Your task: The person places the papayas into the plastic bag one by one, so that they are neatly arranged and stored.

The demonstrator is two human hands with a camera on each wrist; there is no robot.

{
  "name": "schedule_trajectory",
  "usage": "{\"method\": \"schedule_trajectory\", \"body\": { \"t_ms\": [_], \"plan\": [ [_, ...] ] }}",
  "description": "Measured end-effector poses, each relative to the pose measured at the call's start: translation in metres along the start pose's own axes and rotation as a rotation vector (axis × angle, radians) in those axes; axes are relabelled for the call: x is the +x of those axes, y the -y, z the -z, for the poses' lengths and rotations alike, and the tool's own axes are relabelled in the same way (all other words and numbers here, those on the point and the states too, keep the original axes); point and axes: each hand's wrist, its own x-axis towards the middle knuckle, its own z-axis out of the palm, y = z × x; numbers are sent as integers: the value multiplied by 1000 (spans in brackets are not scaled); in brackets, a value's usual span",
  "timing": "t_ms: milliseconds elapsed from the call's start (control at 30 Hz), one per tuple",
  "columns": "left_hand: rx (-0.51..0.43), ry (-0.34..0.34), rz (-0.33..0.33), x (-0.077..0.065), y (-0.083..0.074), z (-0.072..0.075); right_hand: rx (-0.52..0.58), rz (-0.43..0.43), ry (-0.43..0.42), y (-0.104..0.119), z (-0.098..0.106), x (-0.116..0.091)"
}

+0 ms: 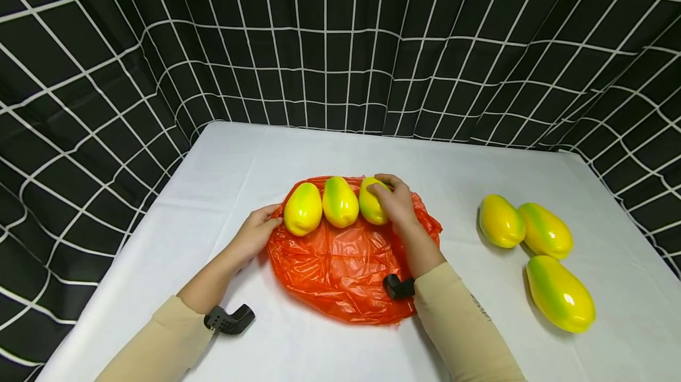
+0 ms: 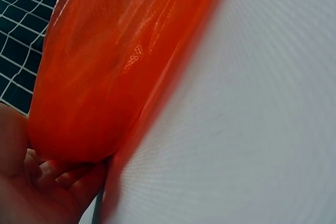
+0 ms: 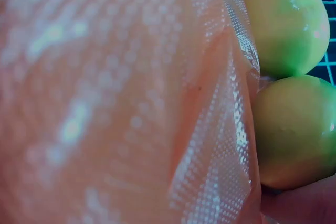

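A red plastic bag (image 1: 340,275) is spread on the table, with three glossy yellow-green papayas in a row along its far side. My left hand (image 1: 255,231) grips the bag's left edge, beside the left papaya (image 1: 303,209). In the left wrist view, the fingers of that hand (image 2: 52,190) are at the lower end of the bag (image 2: 115,72). Between the outer two lies the middle papaya (image 1: 340,202). My right hand (image 1: 396,201) holds the right papaya (image 1: 370,207), thumb across its top. The bag's crinkled film (image 3: 105,98) fills much of the right wrist view.
On the right of the white table (image 1: 468,311) lie three more papayas: one at the left (image 1: 501,221), another touching it (image 1: 547,231), and a third nearer (image 1: 561,293). A black cloth with a white grid (image 1: 340,45) hangs around the back and sides.
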Motion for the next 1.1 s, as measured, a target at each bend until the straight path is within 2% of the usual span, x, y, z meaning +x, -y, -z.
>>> {"method": "schedule_trajectory", "body": {
  "t_ms": [333,633,1100],
  "plan": [
    [-19,0,0,-1,-2,0,-82,33,1,-3,5,-2],
    [-9,-6,-1,-1,-2,-1,-61,42,21,-5,7,-1],
    [-3,-7,0,-1,-1,-1,-210,123,28,-1,10,-4]
  ]
}}
